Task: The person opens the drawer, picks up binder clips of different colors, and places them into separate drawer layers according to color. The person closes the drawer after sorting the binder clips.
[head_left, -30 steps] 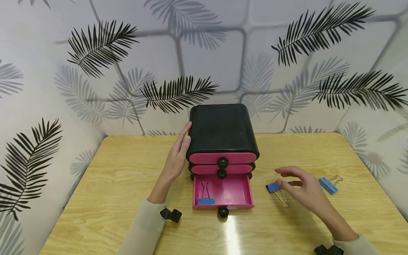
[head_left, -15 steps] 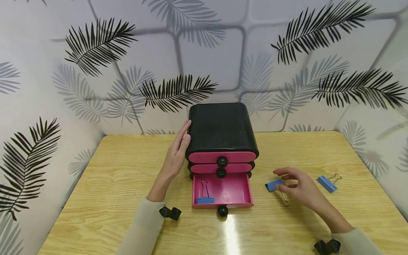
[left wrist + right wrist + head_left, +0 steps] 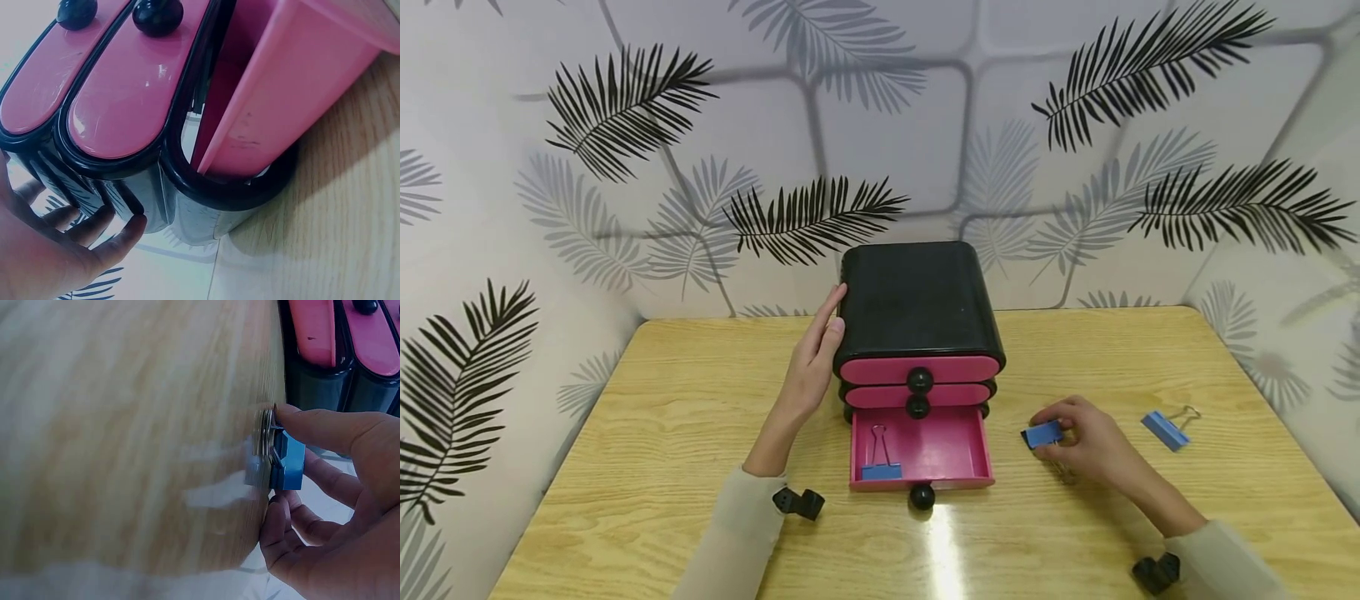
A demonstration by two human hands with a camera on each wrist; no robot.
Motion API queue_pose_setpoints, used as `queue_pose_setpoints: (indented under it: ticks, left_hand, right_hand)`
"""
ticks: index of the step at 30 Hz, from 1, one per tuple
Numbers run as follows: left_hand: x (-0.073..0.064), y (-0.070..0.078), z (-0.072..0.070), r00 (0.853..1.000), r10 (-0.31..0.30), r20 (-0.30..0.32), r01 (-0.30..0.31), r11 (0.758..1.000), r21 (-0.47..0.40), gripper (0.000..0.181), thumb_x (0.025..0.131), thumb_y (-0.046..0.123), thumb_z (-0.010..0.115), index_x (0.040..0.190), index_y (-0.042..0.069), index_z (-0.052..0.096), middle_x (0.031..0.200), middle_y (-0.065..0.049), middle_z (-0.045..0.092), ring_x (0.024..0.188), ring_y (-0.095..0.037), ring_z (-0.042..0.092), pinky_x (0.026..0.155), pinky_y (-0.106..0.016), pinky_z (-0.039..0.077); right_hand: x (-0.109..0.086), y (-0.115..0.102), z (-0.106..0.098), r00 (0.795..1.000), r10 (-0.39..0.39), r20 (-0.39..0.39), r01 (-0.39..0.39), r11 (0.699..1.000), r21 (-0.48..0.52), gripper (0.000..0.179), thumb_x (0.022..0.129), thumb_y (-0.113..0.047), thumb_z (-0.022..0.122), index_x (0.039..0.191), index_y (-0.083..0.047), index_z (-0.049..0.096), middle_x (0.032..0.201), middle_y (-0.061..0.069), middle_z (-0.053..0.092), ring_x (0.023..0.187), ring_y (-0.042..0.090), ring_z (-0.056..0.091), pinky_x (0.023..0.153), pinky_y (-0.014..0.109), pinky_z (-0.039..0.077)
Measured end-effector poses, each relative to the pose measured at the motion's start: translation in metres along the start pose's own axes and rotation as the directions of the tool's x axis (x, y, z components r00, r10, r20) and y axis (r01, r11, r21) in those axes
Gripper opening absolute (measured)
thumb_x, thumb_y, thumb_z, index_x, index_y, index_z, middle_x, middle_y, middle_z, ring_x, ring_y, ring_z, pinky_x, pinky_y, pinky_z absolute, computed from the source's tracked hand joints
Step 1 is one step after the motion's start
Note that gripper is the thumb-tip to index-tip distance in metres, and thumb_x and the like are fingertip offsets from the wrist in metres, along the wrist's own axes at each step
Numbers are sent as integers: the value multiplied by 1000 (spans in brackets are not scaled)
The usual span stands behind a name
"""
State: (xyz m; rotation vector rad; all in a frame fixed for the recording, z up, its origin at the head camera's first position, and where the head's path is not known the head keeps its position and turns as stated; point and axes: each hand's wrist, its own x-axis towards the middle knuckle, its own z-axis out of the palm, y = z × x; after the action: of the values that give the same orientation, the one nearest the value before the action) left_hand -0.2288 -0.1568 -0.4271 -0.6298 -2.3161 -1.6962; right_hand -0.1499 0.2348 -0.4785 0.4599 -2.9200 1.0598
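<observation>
A black mini drawer unit [image 3: 921, 296] with pink drawer fronts stands at the table's centre. Its bottom drawer [image 3: 940, 454] is pulled out and holds a blue binder clip [image 3: 882, 472] at its left. My left hand [image 3: 805, 371] rests against the unit's left side, fingers extended along the black shell [image 3: 140, 194]. Right of the drawer, my right hand [image 3: 1090, 442] pinches a second blue binder clip [image 3: 1043, 434] between thumb and fingers, low over the tabletop. In the right wrist view that clip [image 3: 290, 464] shows between thumb and fingers.
A third blue binder clip [image 3: 1166, 431] lies on the wooden table [image 3: 685, 433], right of my right hand. Round black knobs [image 3: 922, 497] stick out from the drawer fronts. A leaf-patterned wall [image 3: 880, 125] closes off the back of the table.
My right hand has moved slightly left and closed its thumb and fingers on the middle binder clip. My left hand keeps its place on the unit.
</observation>
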Motion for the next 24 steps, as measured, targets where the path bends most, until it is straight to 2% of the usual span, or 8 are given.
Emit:
queue_pose_setpoints:
  ticks: [7, 15, 18, 19, 24]
  left_hand:
    - [0, -2, -1, 1000, 13, -3, -13, 1000, -5, 52, 112, 33, 38, 163, 24, 32, 169, -2, 24, 153, -8, 21, 125, -41, 19]
    - [-2, -2, -1, 1000, 13, -1, -13, 1000, 1, 52, 112, 31, 39, 163, 25, 32, 169, 0, 25, 153, -10, 23, 124, -43, 21]
    - [-2, -2, -2, 1000, 10, -8, -10, 1000, 16, 52, 111, 33, 39, 163, 27, 33, 168, 3, 26, 153, -9, 23, 124, -42, 21]
    - [-2, 5, -2, 1000, 3, -6, -3, 1000, 14, 52, 112, 30, 40, 163, 24, 33, 168, 2, 26, 153, -10, 23, 124, -42, 21]
    - [-1, 5, -4, 1000, 12, -7, -12, 1000, 21, 52, 111, 26, 41, 162, 24, 34, 168, 4, 27, 153, -11, 23, 124, -42, 22]
  right_hand:
    - [4, -5, 1, 999, 23, 28, -22, 999, -31, 25, 78, -13, 89, 99, -6, 77, 101, 8, 65, 87, 22, 62, 70, 33, 55]
    - [2, -6, -3, 998, 52, 36, -51, 998, -34, 26, 79, -13, 87, 101, -6, 74, 100, 8, 71, 81, 17, 62, 65, 29, 53]
    - [3, -5, -5, 998, 51, 39, -50, 998, -25, 25, 80, -12, 86, 100, -9, 72, 95, 4, 71, 82, 17, 64, 67, 30, 54]
    - [4, -5, -5, 998, 46, 38, -45, 999, -27, 25, 79, -12, 86, 99, -10, 72, 94, 2, 71, 82, 16, 64, 68, 31, 54]
    - [6, -5, -7, 1000, 15, 25, -14, 1000, -21, 24, 79, -11, 86, 97, -12, 70, 90, -3, 70, 84, 17, 66, 74, 39, 56]
